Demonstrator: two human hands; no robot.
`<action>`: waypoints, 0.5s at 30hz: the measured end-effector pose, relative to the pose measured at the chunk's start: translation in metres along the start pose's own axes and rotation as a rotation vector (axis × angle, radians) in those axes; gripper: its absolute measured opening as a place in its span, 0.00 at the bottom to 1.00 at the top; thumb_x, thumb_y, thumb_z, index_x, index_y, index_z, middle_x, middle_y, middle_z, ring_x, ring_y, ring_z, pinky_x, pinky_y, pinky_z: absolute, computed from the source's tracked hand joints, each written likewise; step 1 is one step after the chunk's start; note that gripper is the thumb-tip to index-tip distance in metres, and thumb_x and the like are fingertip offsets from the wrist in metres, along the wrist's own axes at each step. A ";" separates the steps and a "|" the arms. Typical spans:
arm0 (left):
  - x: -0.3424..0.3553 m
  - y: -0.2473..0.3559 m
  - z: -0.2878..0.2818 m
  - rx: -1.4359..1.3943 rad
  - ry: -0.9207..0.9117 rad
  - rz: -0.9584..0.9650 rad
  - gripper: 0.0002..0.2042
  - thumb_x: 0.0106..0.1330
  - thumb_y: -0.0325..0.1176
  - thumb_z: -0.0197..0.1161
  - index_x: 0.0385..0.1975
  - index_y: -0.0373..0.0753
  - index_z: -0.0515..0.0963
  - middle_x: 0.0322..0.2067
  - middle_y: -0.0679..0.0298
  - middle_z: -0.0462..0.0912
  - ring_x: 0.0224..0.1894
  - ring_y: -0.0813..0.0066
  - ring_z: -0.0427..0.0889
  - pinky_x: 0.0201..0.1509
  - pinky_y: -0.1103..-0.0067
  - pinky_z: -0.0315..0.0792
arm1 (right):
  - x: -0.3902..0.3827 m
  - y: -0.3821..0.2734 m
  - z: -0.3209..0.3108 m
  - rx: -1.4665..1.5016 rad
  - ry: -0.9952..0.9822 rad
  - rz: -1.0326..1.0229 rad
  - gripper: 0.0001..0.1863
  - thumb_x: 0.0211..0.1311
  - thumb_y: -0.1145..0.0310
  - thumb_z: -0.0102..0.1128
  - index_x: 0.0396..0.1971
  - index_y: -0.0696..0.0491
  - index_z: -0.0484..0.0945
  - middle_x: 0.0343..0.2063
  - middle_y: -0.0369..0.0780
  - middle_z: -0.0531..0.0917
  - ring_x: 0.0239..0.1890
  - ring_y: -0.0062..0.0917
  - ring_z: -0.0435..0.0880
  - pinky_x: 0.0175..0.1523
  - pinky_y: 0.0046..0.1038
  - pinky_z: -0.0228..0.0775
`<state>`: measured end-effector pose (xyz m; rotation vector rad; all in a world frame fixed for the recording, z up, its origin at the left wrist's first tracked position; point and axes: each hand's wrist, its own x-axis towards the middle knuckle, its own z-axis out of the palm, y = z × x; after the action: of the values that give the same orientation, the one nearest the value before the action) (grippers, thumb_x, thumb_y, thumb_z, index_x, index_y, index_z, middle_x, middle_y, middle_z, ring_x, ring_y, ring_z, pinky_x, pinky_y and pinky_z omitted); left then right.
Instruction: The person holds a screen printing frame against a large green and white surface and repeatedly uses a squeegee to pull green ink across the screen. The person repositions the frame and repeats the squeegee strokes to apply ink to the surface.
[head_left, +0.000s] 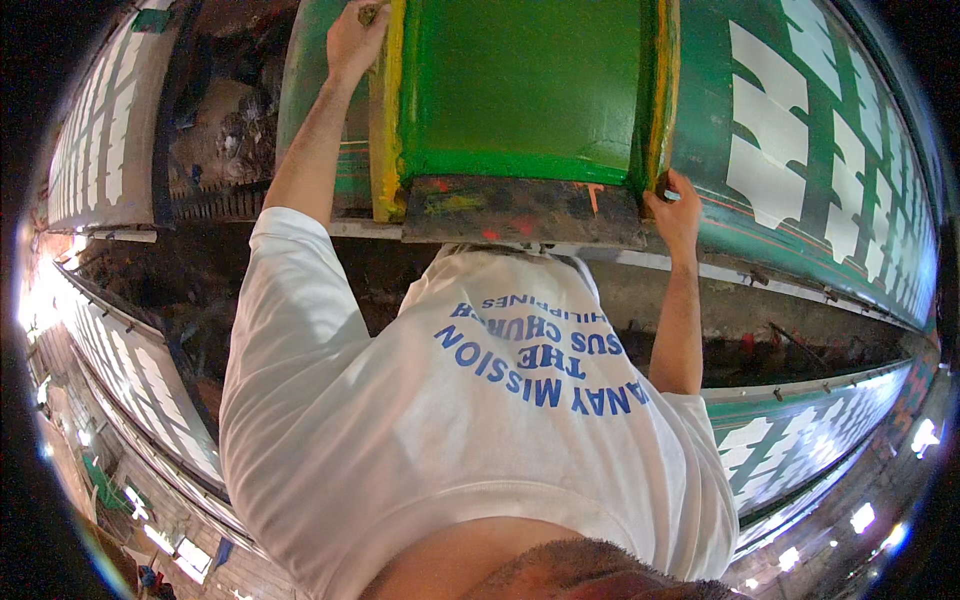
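i am leaning over a long table with both arms stretched out ahead of me, and between my hands sits a flat rectangular printing frame [520, 100], its face coated bright green, its side rails wrapped in yellow, its near edge dark wood smeared with old paint. it lies across a long green cloth strip with white block shapes [790, 130], straight in front of my chest.

my left hand [352, 40] is far out on the left rail, fingers curled shut around the yellow edge. something small may be pinched at the top of the grip, but i cannot tell what. my right hand [675, 212] is nearer, at the frame's near right corner, fingers wrapped closed over the rail with the thumb on the outside.

my white t-shirt [450, 430] fills the lower view, and more printed strips [150, 380] run along both sides.

by my reckoning the step in hand is setting the frame in place on the cloth — both grips are on, one far, one near. any shift from here calls for an even pull on both rails, so the frame stays square to the strip and does not drag.
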<state>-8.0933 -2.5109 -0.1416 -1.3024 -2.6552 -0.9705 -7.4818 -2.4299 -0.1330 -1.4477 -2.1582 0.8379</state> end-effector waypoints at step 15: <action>-0.014 0.047 0.033 0.052 -0.233 -0.074 0.24 0.79 0.54 0.53 0.64 0.44 0.73 0.55 0.52 0.83 0.59 0.51 0.82 0.60 0.56 0.78 | -0.020 0.029 -0.010 0.001 -0.055 -0.003 0.30 0.50 0.75 0.77 0.56 0.64 0.79 0.50 0.51 0.83 0.53 0.43 0.83 0.58 0.37 0.77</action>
<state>-8.0428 -2.4811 -0.1477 -1.3941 -2.8974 -0.7954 -7.4483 -2.4376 -0.1450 -1.4366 -2.1988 0.8875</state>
